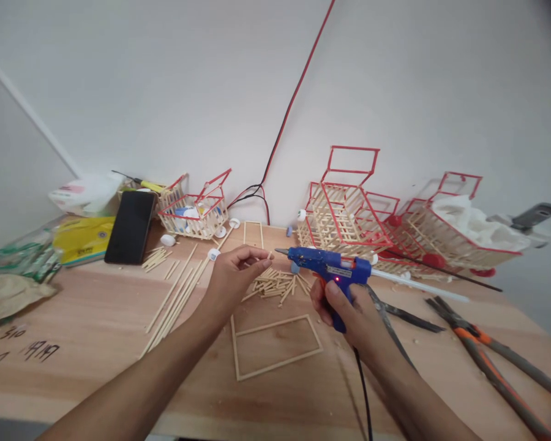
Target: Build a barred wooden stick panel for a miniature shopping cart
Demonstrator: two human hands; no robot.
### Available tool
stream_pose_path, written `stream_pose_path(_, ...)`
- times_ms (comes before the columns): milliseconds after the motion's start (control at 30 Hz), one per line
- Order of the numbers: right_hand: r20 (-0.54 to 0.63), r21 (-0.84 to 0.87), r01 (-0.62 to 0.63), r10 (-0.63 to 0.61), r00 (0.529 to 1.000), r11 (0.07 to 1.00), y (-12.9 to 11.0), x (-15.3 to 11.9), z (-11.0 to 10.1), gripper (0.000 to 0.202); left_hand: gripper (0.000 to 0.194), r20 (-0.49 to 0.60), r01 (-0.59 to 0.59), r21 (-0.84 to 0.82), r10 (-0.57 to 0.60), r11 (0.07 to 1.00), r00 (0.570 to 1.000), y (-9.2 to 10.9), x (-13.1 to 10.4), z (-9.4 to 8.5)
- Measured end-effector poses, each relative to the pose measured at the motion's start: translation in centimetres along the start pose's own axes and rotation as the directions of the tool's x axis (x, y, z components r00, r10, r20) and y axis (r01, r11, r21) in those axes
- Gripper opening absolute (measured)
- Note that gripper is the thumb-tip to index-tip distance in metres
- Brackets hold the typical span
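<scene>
My right hand is wrapped round the grip of a blue hot glue gun, whose red light is lit. A translucent glue stick juts from its back. The nozzle points left, close to the fingertips of my left hand. Those fingers pinch a short wooden stick, mostly hidden, with its end by the nozzle; whether they touch I cannot tell. Under my hands lies a loose pile of short wooden sticks. Nearer to me, a rectangular wooden stick frame rests flat on the table.
Long wooden sticks lie left of my hands. Small stick-built carts with red trim stand along the wall, one basket further left. A black phone leans at the left. Orange-handled pliers lie at the right. The gun's black cord trails forward.
</scene>
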State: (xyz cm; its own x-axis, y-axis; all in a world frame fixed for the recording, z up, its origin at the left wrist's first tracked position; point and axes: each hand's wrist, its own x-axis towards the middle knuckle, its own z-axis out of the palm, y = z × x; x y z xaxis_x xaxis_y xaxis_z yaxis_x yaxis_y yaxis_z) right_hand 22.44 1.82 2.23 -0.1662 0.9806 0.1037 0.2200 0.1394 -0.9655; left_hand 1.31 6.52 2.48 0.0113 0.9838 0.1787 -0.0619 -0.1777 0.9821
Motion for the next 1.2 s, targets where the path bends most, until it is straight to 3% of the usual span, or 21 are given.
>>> stream_pose_path(1200, 0.043, -0.05, -0.009, 0.011, 0.999, 0.999, 0.12, 0.0, 0.17, 0.052, 0.014, -0.022, -0.014, -0.032, 0.013, 0.999, 1.0, 0.49, -0.03, 0.01)
